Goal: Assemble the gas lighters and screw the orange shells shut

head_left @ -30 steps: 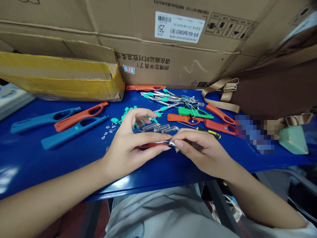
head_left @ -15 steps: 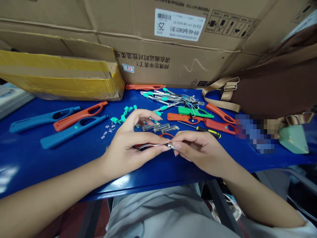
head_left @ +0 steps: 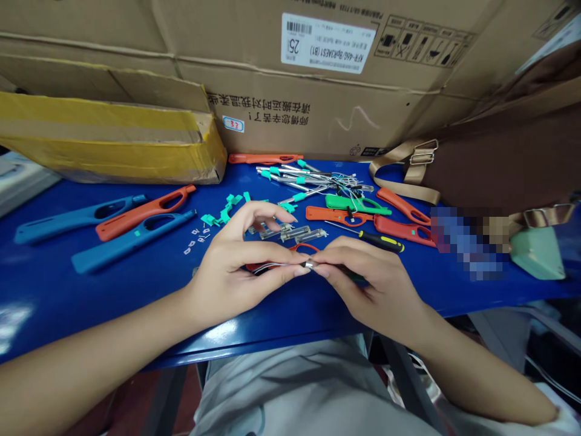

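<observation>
My left hand [head_left: 236,266] and my right hand [head_left: 370,281] meet above the front of the blue table [head_left: 68,290]. Between their pinched fingertips is a small metal tube [head_left: 310,264] with thin wires trailing left under my left fingers. An orange lighter shell [head_left: 304,248] lies on the table just behind the fingers, partly hidden by them. Both hands are closed in a pinch on the metal part. Several clear tubes [head_left: 295,232] lie just behind my hands.
Blue and orange lighter shells [head_left: 131,227] lie at the left. A heap of orange and green shells, metal rods and wires [head_left: 336,194] sits behind, with a yellow-handled screwdriver [head_left: 381,242]. Cardboard boxes [head_left: 295,91] wall the back; a brown bag [head_left: 499,157] is at the right.
My right hand has shifted slightly left and closed tighter against my left fingertips around the metal tube. The orange shell now shows behind the fingers.
</observation>
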Demonstrator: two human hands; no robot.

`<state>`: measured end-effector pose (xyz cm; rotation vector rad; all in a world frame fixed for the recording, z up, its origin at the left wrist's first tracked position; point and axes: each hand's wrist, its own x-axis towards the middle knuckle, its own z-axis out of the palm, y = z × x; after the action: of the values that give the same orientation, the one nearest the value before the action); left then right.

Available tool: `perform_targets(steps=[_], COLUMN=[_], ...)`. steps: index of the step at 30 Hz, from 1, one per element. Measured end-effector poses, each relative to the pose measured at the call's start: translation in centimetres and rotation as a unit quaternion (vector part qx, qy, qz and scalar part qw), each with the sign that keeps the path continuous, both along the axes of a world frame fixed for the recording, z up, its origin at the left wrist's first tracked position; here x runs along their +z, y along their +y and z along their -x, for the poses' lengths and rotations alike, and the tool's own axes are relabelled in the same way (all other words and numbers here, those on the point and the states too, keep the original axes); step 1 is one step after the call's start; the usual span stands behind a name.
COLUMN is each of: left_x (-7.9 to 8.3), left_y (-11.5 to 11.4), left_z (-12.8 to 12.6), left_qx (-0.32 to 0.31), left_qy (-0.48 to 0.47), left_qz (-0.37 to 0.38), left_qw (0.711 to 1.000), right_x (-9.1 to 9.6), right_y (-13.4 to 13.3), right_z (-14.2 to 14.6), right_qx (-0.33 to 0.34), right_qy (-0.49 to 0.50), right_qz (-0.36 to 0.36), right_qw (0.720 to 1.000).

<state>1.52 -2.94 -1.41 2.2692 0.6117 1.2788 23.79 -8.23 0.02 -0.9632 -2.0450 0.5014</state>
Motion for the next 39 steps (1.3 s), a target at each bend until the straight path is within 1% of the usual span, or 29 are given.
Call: perform_targets(steps=[4,6,8,11,17,22,25,28,30,32,35,39], left_x=[0.1,0.2,0.2,0.2,0.2,0.4,0.4,0.5,0.6,0.7,0.9,1.0], left_y=[-0.1,-0.1,-0.1,-0.1,-0.1,0.0,0.0,-0.1,-0.2,-0.3,-0.5,-0.5], left_z=[0.0,0.0,0.0,0.1,0.0,-0.1,0.0,0.1,0.1,0.1,0.1,0.1], left_qx=[0.005,0.007,0.006,-0.003,-0.021,-0.011,-0.014,-0.015,-0.014,-0.011,0.01,0.036], left_qy=[0.009,0.01,0.008,0.006,0.003,0.002,0.005,0.004,0.006,0.014,0.028,0.029], left_qz=[-0.001,0.001,0.001,-0.002,-0.019,-0.033,-0.039,-0.042,-0.041,-0.04,-0.028,-0.013], left_qw=[1.0,1.0,1.0,1.0,1.0,0.999,0.999,0.999,0.999,0.999,0.999,0.999], right_x=[-0.3,-0.3,-0.3,-0.2,0.2,0.7,0.8,0.5,0.3,0.3,0.4,0.4], right_y=[-0.2,-0.3,-0.3,-0.3,-0.3,-0.4,-0.4,-0.4,-0.5,-0.5,-0.3,-0.1], right_z=[0.1,0.1,-0.1,-0.4,-0.5,-0.3,-0.3,-0.3,-0.3,-0.2,-0.2,-0.3], right_qx=[-0.003,0.001,0.008,0.023,0.048,0.053,0.056,0.061,0.072,0.082,0.084,0.091], right_qy=[0.001,0.004,0.01,0.025,0.046,0.05,0.065,0.092,0.125,0.164,0.206,0.239], right_qz=[-0.014,-0.003,0.024,0.083,0.202,0.237,0.26,0.315,0.369,0.406,0.428,0.463], right_qw=[1.0,1.0,1.0,0.996,0.977,0.969,0.962,0.943,0.918,0.895,0.876,0.849])
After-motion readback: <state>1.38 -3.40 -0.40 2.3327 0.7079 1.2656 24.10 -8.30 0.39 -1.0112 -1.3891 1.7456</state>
